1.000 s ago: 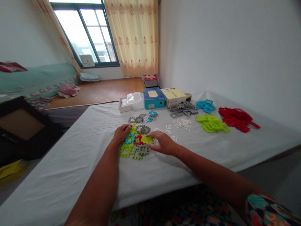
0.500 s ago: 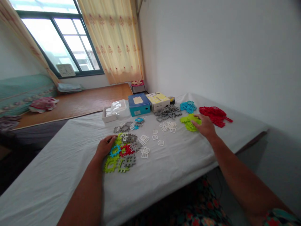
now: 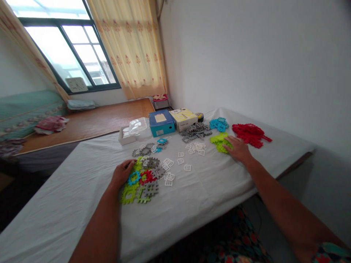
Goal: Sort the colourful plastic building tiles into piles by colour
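Note:
My left hand (image 3: 122, 173) rests on the cloth at the left side of a mixed pile of notched plastic building pieces, its fingertips against a lime green piece (image 3: 138, 165). Its thumb and forefinger are slightly apart, with nothing visibly gripped. Blue (image 3: 134, 178), red (image 3: 148, 176) and grey (image 3: 151, 189) square pieces lie in that pile. On the right, my right hand (image 3: 239, 149) lies over the near side of a lime green heap (image 3: 219, 140), its fingers stretched out. The fingertips touch the heap and hide part of it.
Small white window pieces (image 3: 180, 161) lie scattered mid-table. Sorted heaps of grey (image 3: 196, 131), blue (image 3: 219, 124) and red pieces (image 3: 249, 134) lie farther back. Behind stand a blue box (image 3: 161, 123), a yellow-white box (image 3: 183, 118), a clear plastic container (image 3: 139, 126) and a white tray (image 3: 126, 138).
My right hand has lowered and flattened onto the near edge of the green heap, its fingers shifting slightly. My left hand stays beside the mixed pile. The view has tilted a little.

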The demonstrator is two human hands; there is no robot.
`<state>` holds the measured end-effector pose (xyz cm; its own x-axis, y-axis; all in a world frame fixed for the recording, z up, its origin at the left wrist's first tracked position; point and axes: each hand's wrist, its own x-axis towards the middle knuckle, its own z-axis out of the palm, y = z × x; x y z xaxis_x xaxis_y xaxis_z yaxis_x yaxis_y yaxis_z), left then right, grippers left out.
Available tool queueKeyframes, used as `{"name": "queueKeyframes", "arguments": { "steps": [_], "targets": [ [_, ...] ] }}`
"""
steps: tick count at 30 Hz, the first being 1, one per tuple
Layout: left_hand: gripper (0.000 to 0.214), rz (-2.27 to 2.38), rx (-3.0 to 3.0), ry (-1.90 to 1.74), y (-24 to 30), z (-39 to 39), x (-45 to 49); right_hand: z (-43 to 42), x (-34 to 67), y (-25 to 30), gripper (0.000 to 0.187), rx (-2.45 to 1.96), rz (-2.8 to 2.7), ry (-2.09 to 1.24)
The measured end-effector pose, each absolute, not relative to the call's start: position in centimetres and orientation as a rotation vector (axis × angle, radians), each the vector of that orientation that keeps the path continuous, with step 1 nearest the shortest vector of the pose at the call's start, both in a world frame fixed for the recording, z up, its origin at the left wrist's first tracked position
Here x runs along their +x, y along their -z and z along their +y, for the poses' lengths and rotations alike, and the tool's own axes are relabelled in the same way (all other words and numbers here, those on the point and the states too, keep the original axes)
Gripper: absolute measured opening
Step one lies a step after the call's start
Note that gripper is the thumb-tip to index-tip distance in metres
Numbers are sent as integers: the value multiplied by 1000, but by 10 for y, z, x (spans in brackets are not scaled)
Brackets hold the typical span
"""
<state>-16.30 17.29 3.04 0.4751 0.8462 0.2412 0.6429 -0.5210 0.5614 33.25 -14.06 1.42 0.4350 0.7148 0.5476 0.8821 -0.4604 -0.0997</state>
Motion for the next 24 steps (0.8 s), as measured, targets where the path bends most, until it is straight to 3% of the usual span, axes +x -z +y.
{"name": "queueKeyframes", "arguments": {
  "steps": [6, 12, 20, 24],
  "targets": [
    [52, 1236, 2326, -706, -26, 175, -163, -150, 323, -10, 48, -2409, -1332, 671],
    [49, 1228, 2331, -724, -25, 173, -161, -132, 294, -40, 44, -2251, -1422, 711],
    [48, 1196, 2289, -753, -26, 166, -160, -71, 114, -62, 35, -1605, -2158, 65],
    [46, 1164, 2291, -764, -23, 168, -161, -37, 68, -56, 38, -1585, -2274, -6]
  ]
}}
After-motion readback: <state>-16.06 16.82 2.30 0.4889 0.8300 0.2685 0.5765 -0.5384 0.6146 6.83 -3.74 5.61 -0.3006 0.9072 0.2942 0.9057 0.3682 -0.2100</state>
